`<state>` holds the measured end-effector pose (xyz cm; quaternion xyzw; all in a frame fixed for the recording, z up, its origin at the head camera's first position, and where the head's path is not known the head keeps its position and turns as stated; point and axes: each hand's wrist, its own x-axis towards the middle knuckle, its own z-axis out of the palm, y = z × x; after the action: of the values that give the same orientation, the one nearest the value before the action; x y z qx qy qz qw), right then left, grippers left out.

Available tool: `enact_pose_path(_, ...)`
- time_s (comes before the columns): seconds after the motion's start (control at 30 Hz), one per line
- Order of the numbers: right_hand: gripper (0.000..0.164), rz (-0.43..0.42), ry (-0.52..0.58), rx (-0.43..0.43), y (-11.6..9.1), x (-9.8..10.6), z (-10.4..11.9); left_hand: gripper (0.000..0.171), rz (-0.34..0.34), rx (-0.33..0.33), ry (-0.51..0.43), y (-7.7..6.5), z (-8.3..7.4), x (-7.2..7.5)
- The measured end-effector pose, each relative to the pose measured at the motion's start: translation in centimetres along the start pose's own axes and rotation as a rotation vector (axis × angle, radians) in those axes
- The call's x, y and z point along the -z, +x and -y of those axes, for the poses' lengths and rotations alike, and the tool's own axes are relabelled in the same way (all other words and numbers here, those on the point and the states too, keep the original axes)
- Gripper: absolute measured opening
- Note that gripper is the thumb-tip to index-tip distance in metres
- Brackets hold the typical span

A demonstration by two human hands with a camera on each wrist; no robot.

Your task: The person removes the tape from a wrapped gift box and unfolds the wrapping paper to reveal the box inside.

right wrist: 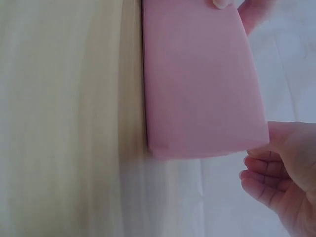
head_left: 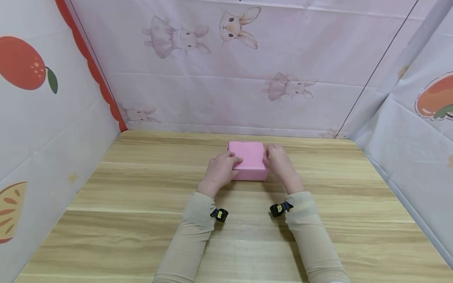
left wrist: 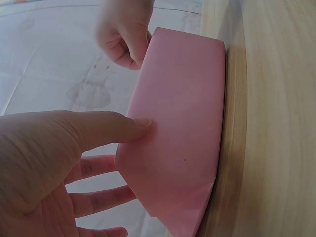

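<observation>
A pink box (head_left: 249, 157) with its lid down rests on the wooden table, its plain front side facing me. At its left front corner, my left hand (head_left: 221, 169) holds it. The left thumb (left wrist: 106, 129) lies flat against the front side, while the other fingers reach over the top and left side. Beside the right edge is my right hand (head_left: 279, 160), its fingers curled. In the right wrist view the right thumb and index finger pinch at the box's upper right corner; the box partly hides their tips.
The wooden tabletop (head_left: 141, 188) extends around the box. Behind it hangs a pale pink cloth (head_left: 212, 98) printed with rabbits. White fruit-printed cloths stand at the left (head_left: 53, 118) and right (head_left: 400, 129). Each wrist wears a black strap mount (head_left: 220, 215).
</observation>
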<state>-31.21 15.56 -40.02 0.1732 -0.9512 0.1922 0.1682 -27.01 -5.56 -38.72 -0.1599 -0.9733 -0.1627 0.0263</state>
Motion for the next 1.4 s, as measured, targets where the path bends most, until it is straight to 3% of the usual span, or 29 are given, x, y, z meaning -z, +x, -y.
enact_pose_path(0.17, 0.008, 0.018, 0.018, -0.057, -0.1, 0.1, -0.7, 0.042, 0.001, 0.001, -0.005, 0.0, 0.1, 0.0)
enact_pose_path(0.6, 0.003, -0.017, 0.026, -0.056, -0.1, 0.3, -1.9, 0.040, -0.011, 0.002, -0.018, 0.2, 0.2, -0.3)
enact_pose_path(1.4, 0.009, 0.153, 0.087, -0.199, -0.7, 2.5, -4.3, 0.041, -0.011, 0.010, -0.031, 0.3, 0.3, -0.5)
